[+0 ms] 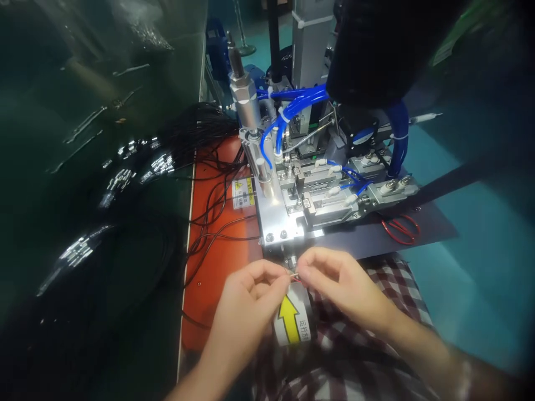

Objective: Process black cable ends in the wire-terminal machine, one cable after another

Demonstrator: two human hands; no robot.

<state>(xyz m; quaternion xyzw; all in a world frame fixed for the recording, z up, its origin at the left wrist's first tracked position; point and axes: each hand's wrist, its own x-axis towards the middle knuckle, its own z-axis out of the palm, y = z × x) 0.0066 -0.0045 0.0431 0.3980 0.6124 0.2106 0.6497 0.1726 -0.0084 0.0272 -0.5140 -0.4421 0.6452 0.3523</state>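
Note:
My left hand (246, 303) and my right hand (338, 278) meet just in front of the metal fixture (288, 211). Both pinch a tiny metal part on a thin wire end (292, 273) between thumb and fingers. The part is too small to name exactly. Under the hands sits a round black piece with a white label and a yellow arrow (292, 323). My lap in a checked cloth (376, 278) lies below the right hand.
The fixture carries blue air hoses (288, 111) and a steel cylinder (244, 94). Bundles of black cables (137, 167) with shiny ends lie at the left across an orange plate (209, 262). Red-handled scissors (401, 228) rest on the dark mat at the right.

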